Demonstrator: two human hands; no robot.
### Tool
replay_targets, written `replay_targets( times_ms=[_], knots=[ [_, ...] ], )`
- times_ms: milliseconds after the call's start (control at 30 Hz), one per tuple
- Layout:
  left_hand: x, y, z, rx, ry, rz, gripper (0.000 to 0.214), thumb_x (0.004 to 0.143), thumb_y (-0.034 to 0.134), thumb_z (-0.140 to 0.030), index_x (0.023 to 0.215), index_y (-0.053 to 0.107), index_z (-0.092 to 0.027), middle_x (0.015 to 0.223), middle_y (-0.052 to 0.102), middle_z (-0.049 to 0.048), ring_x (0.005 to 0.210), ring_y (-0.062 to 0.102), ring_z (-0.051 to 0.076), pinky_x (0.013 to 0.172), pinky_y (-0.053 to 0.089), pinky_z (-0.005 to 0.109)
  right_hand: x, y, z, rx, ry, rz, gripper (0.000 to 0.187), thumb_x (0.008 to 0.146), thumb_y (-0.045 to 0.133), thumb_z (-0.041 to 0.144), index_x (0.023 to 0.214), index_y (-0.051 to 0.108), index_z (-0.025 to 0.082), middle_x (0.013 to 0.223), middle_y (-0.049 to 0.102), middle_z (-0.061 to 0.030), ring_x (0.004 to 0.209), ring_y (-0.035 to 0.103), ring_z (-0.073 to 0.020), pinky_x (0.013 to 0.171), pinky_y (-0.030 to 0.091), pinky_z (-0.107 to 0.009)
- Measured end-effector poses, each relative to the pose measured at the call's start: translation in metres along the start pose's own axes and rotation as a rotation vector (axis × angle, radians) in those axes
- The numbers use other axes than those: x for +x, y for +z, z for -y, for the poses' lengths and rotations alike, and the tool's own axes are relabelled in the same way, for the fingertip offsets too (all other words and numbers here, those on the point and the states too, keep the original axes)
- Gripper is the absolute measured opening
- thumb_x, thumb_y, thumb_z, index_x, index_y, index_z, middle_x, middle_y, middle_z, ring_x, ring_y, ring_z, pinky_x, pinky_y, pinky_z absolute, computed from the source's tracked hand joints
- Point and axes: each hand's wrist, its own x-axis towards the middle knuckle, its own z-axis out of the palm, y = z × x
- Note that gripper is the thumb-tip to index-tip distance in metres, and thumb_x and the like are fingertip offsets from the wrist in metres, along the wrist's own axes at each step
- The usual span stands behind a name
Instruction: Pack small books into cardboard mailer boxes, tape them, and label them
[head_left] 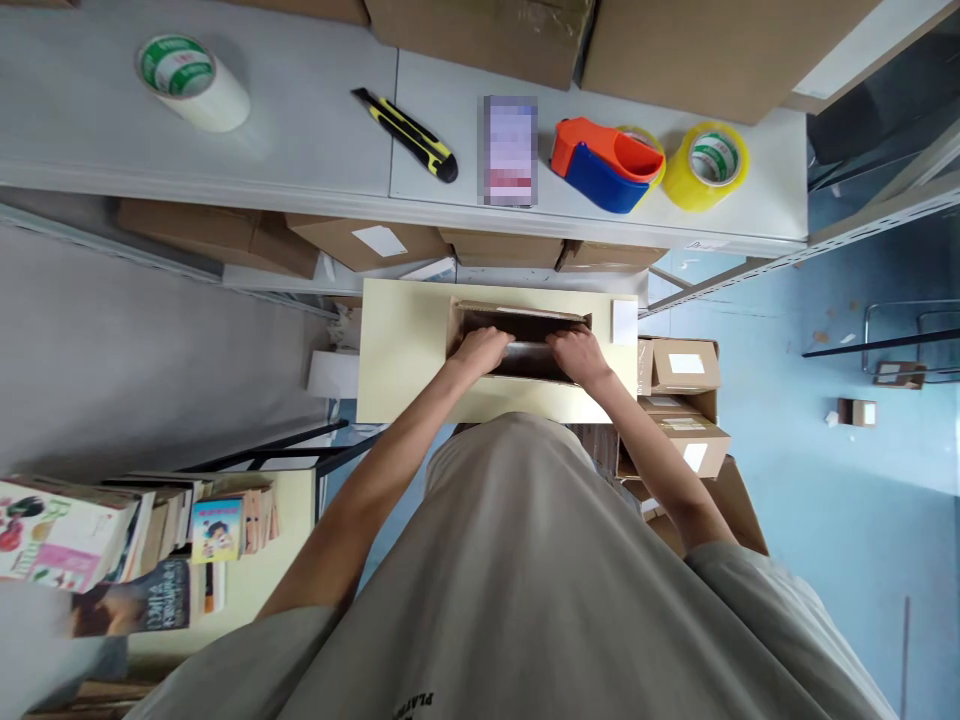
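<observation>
A small open cardboard box (517,312) stands on a pale yellow low table (397,340) straight below me. My left hand (480,352) rests on the box's near left edge with its fingers curled down into the opening. My right hand (577,355) does the same on the near right edge. Something dark lies inside the box between my hands; I cannot make out what it is, nor whether my fingers grip it or just the flap.
On the white shelf above lie a white tape roll (193,82), a yellow-black utility knife (409,135), an orange-blue tape dispenser (606,163) and a yellow tape roll (706,165). Sealed cartons (686,400) are stacked at right, books (112,545) at lower left.
</observation>
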Motion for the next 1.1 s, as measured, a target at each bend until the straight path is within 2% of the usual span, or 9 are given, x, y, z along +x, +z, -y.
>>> replay_targets(
  times_ms=[133, 267, 367, 500, 567, 667, 800, 933, 1100],
  knots=[
    [-0.045, 0.006, 0.006, -0.099, 0.038, -0.286, 0.051, 0.101, 0.078, -0.015, 0.151, 0.077, -0.021, 0.156, 0.076, 0.0213, 0.153, 0.065, 0.044, 0.131, 0.050, 0.060, -0.010, -0.003, -0.015, 0.117, 0.042, -0.221, 0.053, 0.114, 0.049, 0.016, 0.163, 0.068, 0.011, 0.165, 0.071, -0.0218, 0.146, 0.068, -0.0380, 0.124, 0.052, -0.051],
    [-0.087, 0.023, 0.016, -0.253, -0.203, -0.577, 0.087, 0.096, 0.093, -0.030, 0.173, 0.055, -0.019, 0.186, 0.040, 0.0293, 0.177, 0.031, 0.056, 0.142, 0.033, 0.075, -0.006, -0.001, -0.040, 0.209, 0.149, -0.446, 0.045, 0.114, 0.053, 0.023, 0.151, 0.078, 0.019, 0.180, 0.058, -0.0172, 0.160, 0.052, -0.0450, 0.127, 0.053, -0.068],
    [-0.095, 0.041, 0.019, -0.321, -0.189, -0.527, 0.089, 0.100, 0.087, -0.032, 0.178, 0.046, -0.020, 0.187, 0.041, 0.0267, 0.177, 0.037, 0.048, 0.144, 0.037, 0.067, 0.007, 0.007, -0.055, 0.365, 0.190, -0.511, 0.042, 0.113, 0.055, 0.030, 0.145, 0.081, 0.023, 0.177, 0.060, -0.0178, 0.141, 0.069, -0.0423, 0.117, 0.062, -0.067],
    [-0.089, 0.057, 0.023, -0.353, 0.045, -0.332, 0.069, 0.110, 0.074, -0.040, 0.173, 0.054, -0.021, 0.184, 0.052, 0.0200, 0.172, 0.049, 0.038, 0.145, 0.039, 0.056, 0.025, 0.023, -0.056, 0.652, 0.157, -0.491, 0.070, 0.115, 0.057, 0.052, 0.178, 0.049, 0.022, 0.171, 0.063, -0.0233, 0.100, 0.083, -0.0288, 0.099, 0.070, -0.049],
    [-0.085, 0.061, 0.025, -0.354, 0.090, -0.248, 0.074, 0.108, 0.078, -0.052, 0.170, 0.057, -0.019, 0.182, 0.054, 0.0218, 0.174, 0.046, 0.042, 0.145, 0.038, 0.058, 0.030, 0.030, -0.050, 0.712, 0.145, -0.451, 0.081, 0.116, 0.055, 0.064, 0.182, 0.040, 0.020, 0.165, 0.068, -0.0245, 0.102, 0.084, -0.0292, 0.099, 0.069, -0.048],
    [-0.080, 0.062, 0.029, -0.373, 0.051, -0.180, 0.082, 0.101, 0.085, -0.063, 0.165, 0.061, -0.018, 0.174, 0.062, 0.0244, 0.168, 0.054, 0.046, 0.139, 0.046, 0.059, 0.029, 0.036, -0.043, 0.702, 0.149, -0.377, 0.070, 0.118, 0.048, 0.066, 0.163, 0.060, 0.014, 0.153, 0.074, -0.0248, 0.115, 0.083, -0.0327, 0.105, 0.067, -0.047],
    [-0.072, 0.056, 0.036, -0.437, -0.124, -0.342, 0.080, 0.103, 0.087, -0.054, 0.167, 0.054, -0.020, 0.159, 0.072, 0.0231, 0.143, 0.075, 0.042, 0.124, 0.060, 0.054, 0.012, 0.041, -0.046, 0.605, 0.157, -0.383, 0.054, 0.120, 0.044, 0.056, 0.137, 0.079, 0.019, 0.150, 0.074, -0.0217, 0.131, 0.075, -0.0356, 0.118, 0.061, -0.052],
    [-0.056, 0.044, 0.048, -0.454, -0.238, -0.566, 0.085, 0.104, 0.087, -0.040, 0.175, 0.047, -0.018, 0.170, 0.058, 0.0268, 0.156, 0.065, 0.042, 0.128, 0.058, 0.050, -0.009, 0.055, -0.049, 0.565, 0.201, -0.380, 0.049, 0.117, 0.054, 0.052, 0.140, 0.084, 0.021, 0.164, 0.069, -0.0201, 0.147, 0.067, -0.0394, 0.129, 0.054, -0.062],
    [-0.032, 0.038, 0.062, -0.540, -0.194, -0.526, 0.044, 0.106, 0.076, -0.022, 0.150, 0.078, -0.023, 0.172, 0.064, 0.0157, 0.150, 0.071, 0.033, 0.130, 0.059, 0.045, -0.014, 0.087, -0.036, 0.782, 0.319, -0.369, 0.053, 0.114, 0.063, 0.043, 0.162, 0.074, 0.021, 0.179, 0.060, -0.0159, 0.152, 0.072, -0.0348, 0.126, 0.062, -0.049]
  ],
)
